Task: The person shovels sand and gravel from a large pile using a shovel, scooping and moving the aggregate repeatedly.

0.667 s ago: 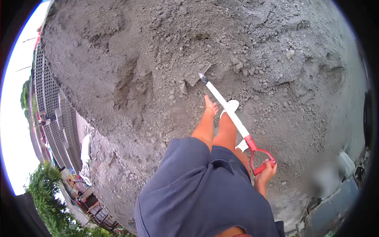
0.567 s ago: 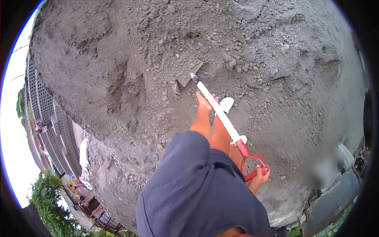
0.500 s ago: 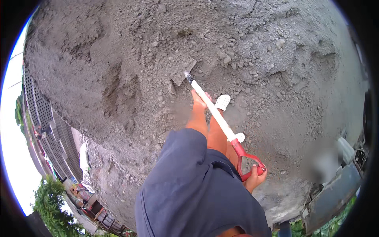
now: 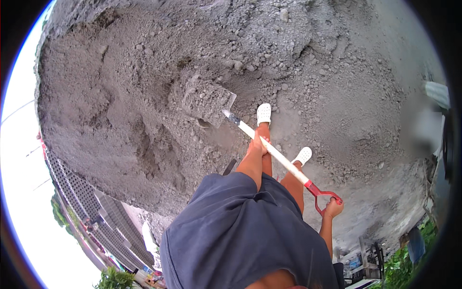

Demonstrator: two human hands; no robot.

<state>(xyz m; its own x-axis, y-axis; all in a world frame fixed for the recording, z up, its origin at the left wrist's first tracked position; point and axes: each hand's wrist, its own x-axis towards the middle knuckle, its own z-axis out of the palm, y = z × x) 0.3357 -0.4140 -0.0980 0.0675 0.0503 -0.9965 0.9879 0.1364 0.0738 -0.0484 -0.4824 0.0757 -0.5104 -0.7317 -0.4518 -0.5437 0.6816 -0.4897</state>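
A shovel (image 4: 285, 162) with a white shaft and a red D-shaped handle slants across the middle of the view. My right hand (image 4: 333, 208) is closed around the red handle at its near right end. Lower on the shaft, close to the metal socket, my left hand (image 4: 260, 143) wraps around it, its fingers partly hidden by the shaft. A heap of grey, gravelly soil (image 4: 207, 98) covers most of the blade, leaving only part of the metal edge showing. Whether the blade rests on the ground, I cannot tell.
Loose grey soil with stones (image 4: 159, 67) rises ahead and to the left. My feet, in white clogs (image 4: 263, 114), stand just right of the blade. Stacked perforated blocks (image 4: 77, 180) line the far left. A blurred pale object (image 4: 423, 125) is at the right edge.
Soil now lies heaped on the blade, where flat metal showed among the dirt before. My right hand and the red handle have shifted right in view, and the camera has turned.
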